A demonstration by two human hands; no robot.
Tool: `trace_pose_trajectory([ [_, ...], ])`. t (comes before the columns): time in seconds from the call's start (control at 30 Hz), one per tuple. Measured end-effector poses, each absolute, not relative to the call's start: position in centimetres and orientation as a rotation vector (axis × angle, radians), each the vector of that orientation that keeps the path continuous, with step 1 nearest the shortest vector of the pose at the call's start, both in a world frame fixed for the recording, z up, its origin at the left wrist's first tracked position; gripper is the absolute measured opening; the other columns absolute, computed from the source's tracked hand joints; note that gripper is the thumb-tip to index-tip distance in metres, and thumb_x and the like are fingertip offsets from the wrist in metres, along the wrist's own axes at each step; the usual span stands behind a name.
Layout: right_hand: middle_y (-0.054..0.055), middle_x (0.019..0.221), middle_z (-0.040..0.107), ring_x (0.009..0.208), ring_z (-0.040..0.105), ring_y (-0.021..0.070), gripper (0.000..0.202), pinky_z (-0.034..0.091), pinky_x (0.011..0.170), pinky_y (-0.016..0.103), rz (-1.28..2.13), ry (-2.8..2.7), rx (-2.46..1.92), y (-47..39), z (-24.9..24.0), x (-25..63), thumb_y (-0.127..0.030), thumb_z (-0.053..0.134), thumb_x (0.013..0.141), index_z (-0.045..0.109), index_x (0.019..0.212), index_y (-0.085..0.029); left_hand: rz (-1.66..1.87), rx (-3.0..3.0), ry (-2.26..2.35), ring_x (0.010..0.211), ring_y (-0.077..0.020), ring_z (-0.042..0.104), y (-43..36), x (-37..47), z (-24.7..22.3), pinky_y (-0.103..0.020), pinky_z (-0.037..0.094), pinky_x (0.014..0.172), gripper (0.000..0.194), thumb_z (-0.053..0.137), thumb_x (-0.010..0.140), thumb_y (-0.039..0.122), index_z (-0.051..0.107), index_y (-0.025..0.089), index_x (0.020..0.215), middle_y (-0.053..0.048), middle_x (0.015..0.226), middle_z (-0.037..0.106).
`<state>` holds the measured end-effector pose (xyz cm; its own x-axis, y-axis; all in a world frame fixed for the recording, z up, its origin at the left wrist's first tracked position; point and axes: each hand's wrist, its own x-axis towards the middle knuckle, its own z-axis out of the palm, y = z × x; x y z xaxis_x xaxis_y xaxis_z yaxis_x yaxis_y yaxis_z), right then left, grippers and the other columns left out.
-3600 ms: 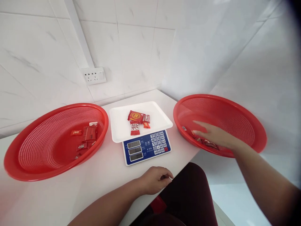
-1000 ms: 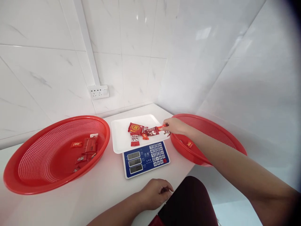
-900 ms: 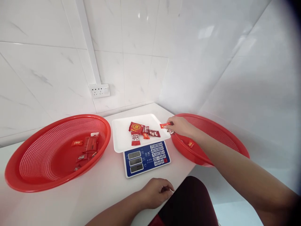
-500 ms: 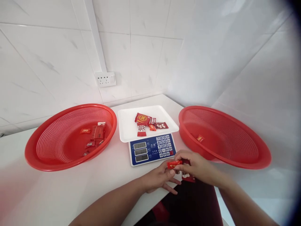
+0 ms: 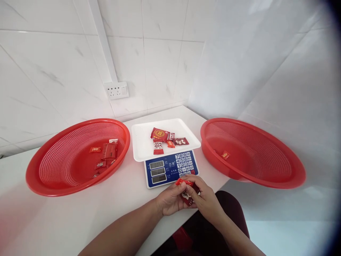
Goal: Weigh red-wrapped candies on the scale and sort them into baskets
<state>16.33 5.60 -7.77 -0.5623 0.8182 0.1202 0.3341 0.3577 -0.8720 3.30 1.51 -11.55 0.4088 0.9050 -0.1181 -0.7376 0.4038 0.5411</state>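
Hands meet at 6 o'clock: left hand (image 5: pixel 169 199) and right hand (image 5: pixel 204 197) pinch two red packets (image 5: pixel 186 190) between their fingertips. Five packets lie on the scale tray (image 5: pixel 141 142) at 12 o'clock. One packet sits in the right basket (image 5: pixel 266 177).

Red mesh baskets (image 5: pixel 77 156), white scale tray (image 5: pixel 144 142), blue keypad panel (image 5: pixel 172 167), red, seemingly white-printed wrappers (image 5: pixel 186 192).

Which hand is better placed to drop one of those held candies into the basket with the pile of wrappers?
Probably the left hand: it already grips the candies, and the left basket lies on its side.
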Motion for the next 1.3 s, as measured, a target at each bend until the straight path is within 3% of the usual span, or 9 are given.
trace_pose_trajectory([
  [0.13,0.006,0.103,0.062,0.098,0.057,0.0215,0.021,0.046,0.086,0.036,1.191,-1.970,-1.043,5.4,-8.2,16.6,-0.039,0.049,0.083,0.060,0.091,-0.023,1.063,0.416,0.433,0.085,-0.0171,0.062,1.5,3.3,-11.6,-0.033,0.049,0.075,0.047,0.067,0.072,0.042,0.054,0.020,0.110,-0.007,0.100,0.062],
  [0.37,0.008,0.096,0.064,0.083,0.062,0.0218,0.033,0.054,0.061,0.030,1.401,-1.742,-1.121,5.4,-8.7,17.3,-0.050,0.051,0.080,0.058,0.092,-0.020,1.019,0.440,0.424,0.084,-0.0186,0.064,1.6,3.1,-11.4,-0.027,0.053,0.065,0.036,0.061,0.079,0.032,0.055,0.018,0.112,-0.008,0.095,0.064],
  [0.47,0.008,0.097,0.063,0.084,0.061,0.0208,0.030,0.053,0.065,0.030,1.299,-1.761,-1.111,5.8,-8.6,17.7,-0.048,0.051,0.080,0.059,0.089,-0.020,1.031,0.433,0.442,0.082,-0.0186,0.066,1.8,3.1,-11.2,-0.027,0.053,0.063,0.034,0.059,0.081,0.024,0.053,0.018,0.114,-0.008,0.092,0.064],
  [0.67,0.009,0.098,0.062,0.092,0.058,0.0213,0.023,0.046,0.082,0.033,1.163,-1.842,-1.073,6.5,-8.5,18.6,-0.041,0.051,0.081,0.059,0.082,-0.019,1.069,0.514,0.582,0.065,-0.0167,0.067,1.8,3.6,-11.2,-0.026,0.051,0.057,0.055,0.064,0.077,0.026,0.040,0.022,0.125,-0.006,0.084,0.065],
  [0.8,0.008,0.108,0.059,0.099,0.055,0.0216,0.017,0.043,0.086,0.033,1.190,-2.001,-1.117,6.5,-8.1,18.7,-0.035,0.053,0.078,0.059,0.076,-0.020,1.134,0.643,0.698,0.062,-0.0158,0.065,1.3,4.1,-11.1,-0.026,0.050,0.054,0.068,0.069,0.072,0.031,0.032,0.027,0.130,-0.004,0.093,0.062],
  [0.9,0.006,0.107,0.061,0.095,0.058,0.0207,0.017,0.045,0.083,0.031,1.321,-2.025,-1.166,6.3,-7.7,18.6,-0.036,0.052,0.079,0.058,0.077,-0.020,1.131,0.714,0.765,0.057,-0.0129,0.063,1.0,4.3,-11.0,-0.026,0.050,0.053,0.074,0.068,0.071,0.035,0.028,0.027,0.133,-0.003,0.090,0.062],
  [1.03,0.001,0.077,0.066,0.075,0.062,0.0182,0.020,0.048,0.072,0.029,1.461,-1.986,-1.171,6.3,-7.2,18.5,-0.038,0.050,0.081,0.057,0.078,-0.020,1.059,0.761,0.812,0.049,-0.0120,0.058,1.0,4.2,-11.1,-0.024,0.047,0.049,0.089,0.070,0.069,0.039,0.018,0.020,0.138,0.001,0.065,0.061],
  [1.2,0.001,0.072,0.065,0.066,0.061,0.0165,0.022,0.049,0.061,0.027,1.537,-1.875,-1.130,6.6,-7.4,18.5,-0.040,0.056,0.076,0.060,0.080,-0.019,1.027,0.783,0.814,0.060,-0.0155,0.060,1.2,4.0,-10.8,-0.027,0.048,0.052,0.098,0.073,0.064,0.036,0.013,0.022,0.140,-0.001,0.073,0.061],
  [1.3,0.003,0.078,0.066,0.069,0.061,0.0176,0.025,0.049,0.063,0.028,1.549,-1.799,-1.116,6.7,-7.7,18.5,-0.042,0.057,0.075,0.062,0.085,-0.019,1.053,0.768,0.794,0.064,-0.0164,0.062,1.2,4.1,-10.8,-0.029,0.049,0.056,0.102,0.074,0.065,0.033,0.005,0.026,0.141,-0.002,0.078,0.062],
])
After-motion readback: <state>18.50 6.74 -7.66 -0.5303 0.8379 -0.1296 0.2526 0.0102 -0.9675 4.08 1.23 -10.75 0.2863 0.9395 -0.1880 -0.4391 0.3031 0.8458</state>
